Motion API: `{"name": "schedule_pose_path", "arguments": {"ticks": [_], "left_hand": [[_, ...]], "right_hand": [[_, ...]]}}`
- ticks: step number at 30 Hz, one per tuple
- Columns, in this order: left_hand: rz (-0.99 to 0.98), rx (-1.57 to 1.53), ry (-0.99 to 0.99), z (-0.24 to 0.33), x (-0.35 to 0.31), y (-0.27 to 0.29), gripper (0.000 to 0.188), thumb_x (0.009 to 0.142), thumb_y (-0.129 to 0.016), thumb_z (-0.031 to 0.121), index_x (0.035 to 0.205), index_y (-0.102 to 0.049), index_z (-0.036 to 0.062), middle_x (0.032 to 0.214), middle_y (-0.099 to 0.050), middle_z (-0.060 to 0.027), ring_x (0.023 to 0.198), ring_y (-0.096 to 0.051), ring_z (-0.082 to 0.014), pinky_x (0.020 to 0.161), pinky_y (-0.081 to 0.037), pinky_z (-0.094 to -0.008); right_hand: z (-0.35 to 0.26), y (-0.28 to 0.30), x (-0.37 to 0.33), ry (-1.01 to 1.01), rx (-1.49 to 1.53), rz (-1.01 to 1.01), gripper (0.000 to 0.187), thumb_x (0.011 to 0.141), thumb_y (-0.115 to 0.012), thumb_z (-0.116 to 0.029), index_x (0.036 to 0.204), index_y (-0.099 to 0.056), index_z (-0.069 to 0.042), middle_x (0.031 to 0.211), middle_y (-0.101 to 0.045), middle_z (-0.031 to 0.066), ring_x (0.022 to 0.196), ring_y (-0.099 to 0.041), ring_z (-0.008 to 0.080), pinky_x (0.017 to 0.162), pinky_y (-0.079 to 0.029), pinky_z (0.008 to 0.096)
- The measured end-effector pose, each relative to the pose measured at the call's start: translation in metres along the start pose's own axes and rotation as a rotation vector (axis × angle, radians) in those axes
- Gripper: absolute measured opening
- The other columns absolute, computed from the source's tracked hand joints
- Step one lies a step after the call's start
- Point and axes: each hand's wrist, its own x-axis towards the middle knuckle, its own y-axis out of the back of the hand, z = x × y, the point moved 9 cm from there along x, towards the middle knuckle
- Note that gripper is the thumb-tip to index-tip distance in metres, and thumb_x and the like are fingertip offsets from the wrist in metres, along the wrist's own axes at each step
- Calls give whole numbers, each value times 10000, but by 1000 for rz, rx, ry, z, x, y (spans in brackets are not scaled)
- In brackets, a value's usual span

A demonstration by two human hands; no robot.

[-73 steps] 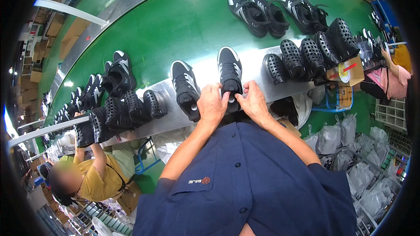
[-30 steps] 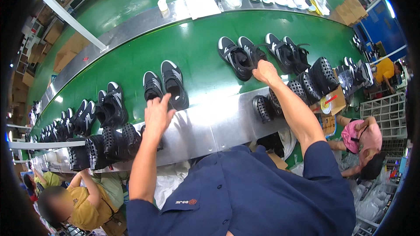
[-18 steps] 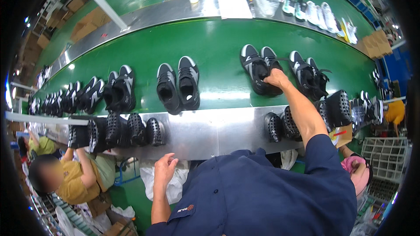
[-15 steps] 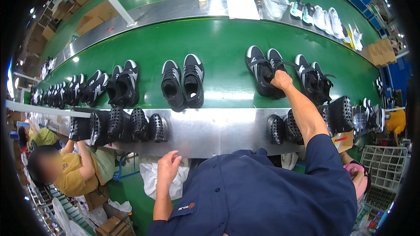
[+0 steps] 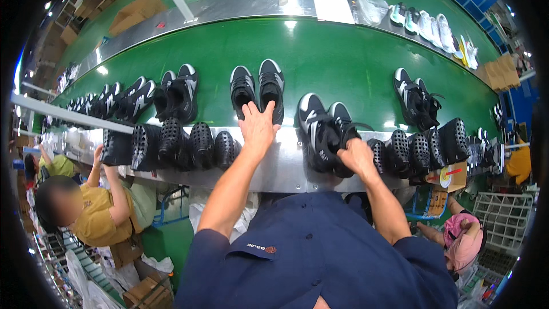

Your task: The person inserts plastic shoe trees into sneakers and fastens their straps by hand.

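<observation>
A pair of black sneakers [image 5: 323, 131] with grey toes and loose straps rests partly on the metal ledge in front of me. My right hand [image 5: 357, 157] is closed on the heel of this pair's right shoe. Just left of it, another black pair [image 5: 257, 86] stands on the green belt [image 5: 337, 68], toes pointing away. My left hand [image 5: 257, 130] grips this pair at the heels, its fingers at the two shoe openings. The palm sides of both hands are hidden.
Black studded shoe-shaped forms [image 5: 201, 144] line the metal ledge [image 5: 274, 163] to the left, more [image 5: 398, 150] to the right. Other sneakers stand along the belt. A post [image 5: 68, 113] crosses at left. A co-worker [image 5: 94, 206] in yellow sits left, another [image 5: 463, 232] in pink right.
My right hand has drawn its pair of sneakers from the belt toward me, onto the ledge. My left hand has reached forward from beside my body and taken hold of the other pair.
</observation>
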Motion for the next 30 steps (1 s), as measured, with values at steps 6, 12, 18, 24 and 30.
{"name": "schedule_pose_path", "arguments": {"ticks": [6, 12, 18, 24, 30], "left_hand": [[-266, 119, -96, -46, 78, -61, 471, 747, -803, 469, 1101, -750, 162, 1077, -724, -163, 1030, -689, -341, 889, -549, -438], [-217, 312, -189, -92, 105, -29, 442, 766, -815, 358, 1100, -729, 81, 1112, -702, -190, 1093, -650, -366, 883, -567, -462], [134, 186, -432, -35, 27, -8, 359, 788, -784, 280, 1068, -675, 84, 1042, -645, -158, 1002, -609, -345, 756, -546, -480], [178, -395, -622, 55, -86, -22, 170, 799, -757, 145, 862, -638, 41, 857, -577, -151, 826, -588, -338, 727, -499, -453], [283, -78, -800, 138, -83, -67, 261, 722, -771, 162, 905, -629, 42, 887, -532, -122, 895, -545, -310, 763, -443, -420]], "right_hand": [[-13, -27, -56, -8, -32, 57, 334, 756, -662, -259, 872, -694, 53, 891, -695, 287, 882, -686, 447, 815, -537, 517], [-20, -54, -63, 61, 2, 173, 259, 750, -602, -196, 785, -703, 40, 799, -685, 285, 771, -695, 446, 747, -555, 522], [-53, -59, -50, 147, 65, 248, 187, 842, -616, -170, 869, -672, 6, 791, -692, 233, 772, -693, 405, 715, -549, 498], [11, -23, -74, 230, 268, 503, 362, 833, -635, -133, 1164, -595, 8, 973, -660, 217, 940, -624, 416, 845, -511, 483], [10, -65, -15, 209, 386, 278, 485, 827, -657, -144, 1265, -524, 17, 1077, -644, 278, 1011, -621, 454, 886, -499, 501]]}}
